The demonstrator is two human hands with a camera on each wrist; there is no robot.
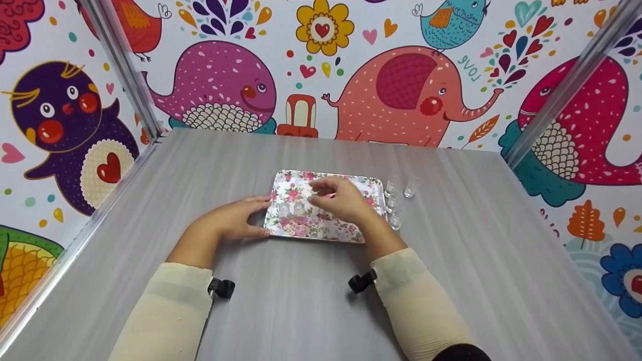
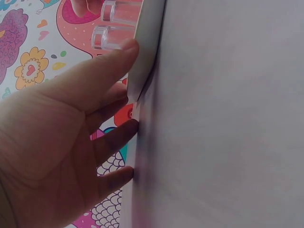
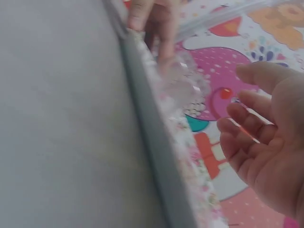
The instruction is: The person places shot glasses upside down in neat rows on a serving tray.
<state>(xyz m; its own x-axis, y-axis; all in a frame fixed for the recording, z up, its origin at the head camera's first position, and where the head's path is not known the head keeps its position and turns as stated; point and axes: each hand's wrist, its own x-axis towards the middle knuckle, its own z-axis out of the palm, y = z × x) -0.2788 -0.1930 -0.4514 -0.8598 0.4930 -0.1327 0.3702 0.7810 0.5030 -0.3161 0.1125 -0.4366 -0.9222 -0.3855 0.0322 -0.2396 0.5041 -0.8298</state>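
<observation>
A floral tray [image 1: 326, 231] lies on the table with two small clear glasses, a left one [image 1: 284, 209] and a right one [image 1: 299, 208], standing in its left part. My left hand [image 1: 233, 218] rests at the tray's left edge. In the left wrist view its thumb [image 2: 128, 45] touches the rim, and the other fingers are spread with tips low near the tabletop. Above the middle of the tray, my right hand [image 1: 343, 200] hovers with fingers loosely bent. The right wrist view shows nothing in the right hand [image 3: 270, 137], apart from the blurred glasses [image 3: 183, 85].
Just beyond the tray's right edge stand several more small clear glasses [image 1: 395, 220], one glass [image 1: 410, 189] a little apart. The grey table [image 1: 281, 311] meets walls printed with cartoon animals [image 1: 401, 95]. Metal posts [image 1: 556, 105] rise at its far corners.
</observation>
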